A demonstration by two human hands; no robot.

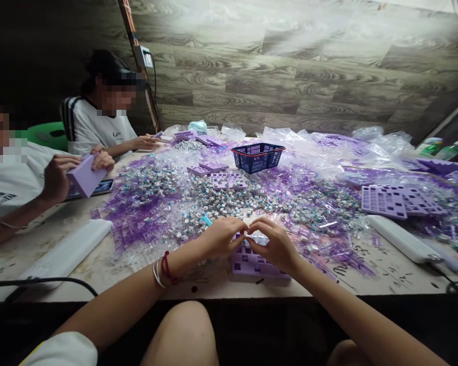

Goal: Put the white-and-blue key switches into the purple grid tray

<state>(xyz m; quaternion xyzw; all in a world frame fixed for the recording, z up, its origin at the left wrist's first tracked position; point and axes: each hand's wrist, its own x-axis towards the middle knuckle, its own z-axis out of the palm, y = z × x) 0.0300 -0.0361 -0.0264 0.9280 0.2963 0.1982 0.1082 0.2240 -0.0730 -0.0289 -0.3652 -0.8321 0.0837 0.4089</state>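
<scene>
A purple block with square openings [260, 269] lies near the table's front edge, under both of my hands. My left hand [223, 235] comes in from the left, fingers pinched together over the block's back part. Facing it, my right hand [273, 243] has its thumb and forefinger closed, the fingertips of both hands nearly touching. Whatever small piece is between the fingertips is too small to name. Just behind the hands spreads a heap of small grey-white parts with blue bits [221, 201].
A dark blue basket [258, 158] stands behind the heap. Purple perforated panels [383, 202] lie at the right, near a white bar-shaped device [402, 239]. Another white bar [70, 251] lies front left. Two people sit at the left, one holding a purple block [87, 176].
</scene>
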